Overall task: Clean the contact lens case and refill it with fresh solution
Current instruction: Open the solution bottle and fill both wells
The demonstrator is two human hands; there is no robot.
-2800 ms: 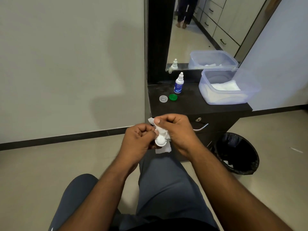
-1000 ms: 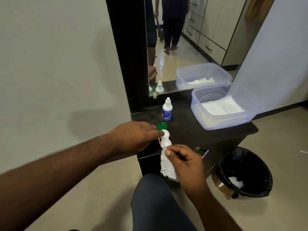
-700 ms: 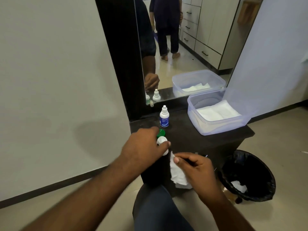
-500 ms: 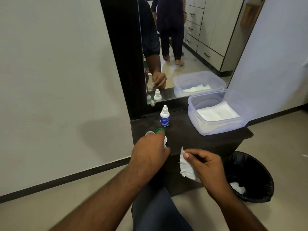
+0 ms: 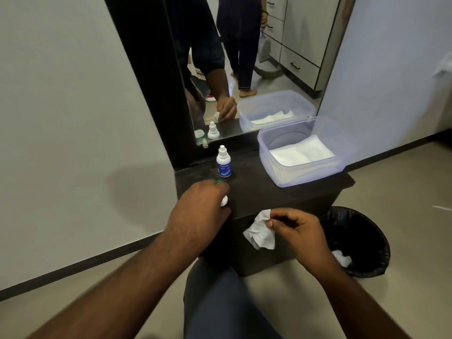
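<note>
My left hand (image 5: pixel 200 206) rests low over the front left of the dark cabinet top (image 5: pixel 264 192), fingers closed around the white contact lens case (image 5: pixel 224 201), of which only a small end shows. A sliver of the green cap (image 5: pixel 218 181) peeks out just behind my knuckles; the other cap is hidden. The small white solution bottle (image 5: pixel 223 162) with a blue label stands upright behind my hand. My right hand (image 5: pixel 297 228) pinches a crumpled white tissue (image 5: pixel 260 232) in front of the cabinet, left of the bin.
A clear plastic tub (image 5: pixel 303 152) holding folded white tissues sits on the cabinet's right side. A black-lined waste bin (image 5: pixel 359 243) with a used tissue stands on the floor at right. A mirror (image 5: pixel 244 69) rises behind the cabinet. My knee (image 5: pixel 215 289) is below.
My left hand has carried the lens case from my lap to the cabinet top and lowered it there. My right hand has pulled the tissue away from the case, toward the bin.
</note>
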